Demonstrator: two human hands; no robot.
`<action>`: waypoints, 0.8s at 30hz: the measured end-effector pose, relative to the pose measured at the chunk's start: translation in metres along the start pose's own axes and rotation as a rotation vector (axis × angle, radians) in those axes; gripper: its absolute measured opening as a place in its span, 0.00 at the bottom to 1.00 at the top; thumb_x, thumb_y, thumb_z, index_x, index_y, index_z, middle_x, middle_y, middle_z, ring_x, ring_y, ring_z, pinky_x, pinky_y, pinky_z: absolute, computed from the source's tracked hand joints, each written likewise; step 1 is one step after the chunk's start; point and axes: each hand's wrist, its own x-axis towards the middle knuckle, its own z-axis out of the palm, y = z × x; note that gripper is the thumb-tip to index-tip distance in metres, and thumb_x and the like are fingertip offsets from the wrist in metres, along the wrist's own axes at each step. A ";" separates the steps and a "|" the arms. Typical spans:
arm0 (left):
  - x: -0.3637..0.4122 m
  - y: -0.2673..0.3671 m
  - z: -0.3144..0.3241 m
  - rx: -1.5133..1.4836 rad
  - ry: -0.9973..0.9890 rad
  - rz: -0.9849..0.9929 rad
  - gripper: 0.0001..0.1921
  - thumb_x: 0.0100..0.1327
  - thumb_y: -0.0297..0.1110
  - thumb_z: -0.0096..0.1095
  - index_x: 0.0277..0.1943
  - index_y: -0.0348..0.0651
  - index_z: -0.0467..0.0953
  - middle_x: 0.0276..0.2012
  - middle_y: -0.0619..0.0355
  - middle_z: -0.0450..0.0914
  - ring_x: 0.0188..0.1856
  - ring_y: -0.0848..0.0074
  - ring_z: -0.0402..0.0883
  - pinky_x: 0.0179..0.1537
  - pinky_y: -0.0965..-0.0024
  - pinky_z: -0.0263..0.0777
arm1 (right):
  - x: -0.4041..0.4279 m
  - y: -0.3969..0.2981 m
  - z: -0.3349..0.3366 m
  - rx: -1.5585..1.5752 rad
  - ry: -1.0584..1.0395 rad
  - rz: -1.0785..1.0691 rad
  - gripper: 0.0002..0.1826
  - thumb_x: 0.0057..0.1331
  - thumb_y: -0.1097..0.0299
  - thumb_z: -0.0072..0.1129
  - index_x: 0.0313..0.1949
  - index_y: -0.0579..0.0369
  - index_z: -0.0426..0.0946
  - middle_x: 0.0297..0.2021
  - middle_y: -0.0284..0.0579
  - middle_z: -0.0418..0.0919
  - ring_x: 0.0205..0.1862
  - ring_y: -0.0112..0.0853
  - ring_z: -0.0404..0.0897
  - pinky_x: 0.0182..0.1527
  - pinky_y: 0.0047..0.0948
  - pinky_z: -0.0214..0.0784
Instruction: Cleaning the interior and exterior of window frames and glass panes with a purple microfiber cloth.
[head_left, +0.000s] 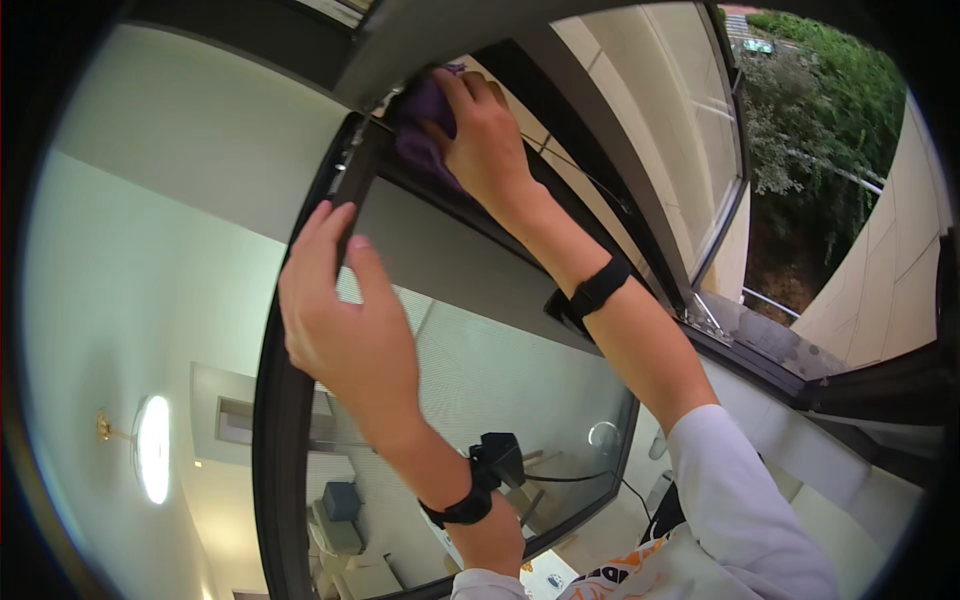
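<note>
My right hand (484, 142) holds a bunched purple cloth (426, 150) against the dark window frame, close to the corner where metal fittings show. My left hand (349, 315) grips the side edge of an opened window sash (289, 405), fingers on one face and thumb on the other. The sash has a black frame around a glass pane (480, 345) that mirrors part of the room. Each wrist wears a black strap; a small black device (499, 459) with a cable is on the left one.
Another window panel (675, 135) stands tilted outward at the right, above a sill (780, 337) with a metal stay (709, 319). Greenery and a pale outer wall lie outside. A lit ceiling lamp (154, 450) is at the left.
</note>
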 end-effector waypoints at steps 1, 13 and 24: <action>0.001 -0.002 -0.001 -0.052 -0.002 -0.018 0.12 0.62 0.28 0.55 0.47 0.40 0.80 0.49 0.55 0.81 0.51 0.63 0.79 0.53 0.63 0.70 | -0.006 0.002 -0.002 -0.034 -0.006 -0.015 0.26 0.52 0.71 0.67 0.52 0.59 0.71 0.45 0.51 0.73 0.46 0.46 0.74 0.47 0.38 0.72; -0.065 0.018 0.043 -0.667 -0.042 -0.078 0.12 0.63 0.22 0.50 0.46 0.33 0.79 0.53 0.48 0.79 0.58 0.64 0.75 0.61 0.63 0.62 | -0.159 0.082 -0.085 -0.299 -0.237 0.121 0.30 0.51 0.73 0.66 0.55 0.61 0.70 0.43 0.52 0.72 0.45 0.46 0.73 0.47 0.37 0.72; -0.145 0.005 0.081 -0.611 -0.256 -0.197 0.12 0.63 0.20 0.48 0.46 0.31 0.78 0.53 0.45 0.78 0.56 0.65 0.75 0.58 0.66 0.65 | -0.113 0.064 -0.039 0.014 -0.104 0.040 0.32 0.55 0.70 0.66 0.60 0.56 0.66 0.50 0.57 0.71 0.49 0.50 0.73 0.52 0.39 0.70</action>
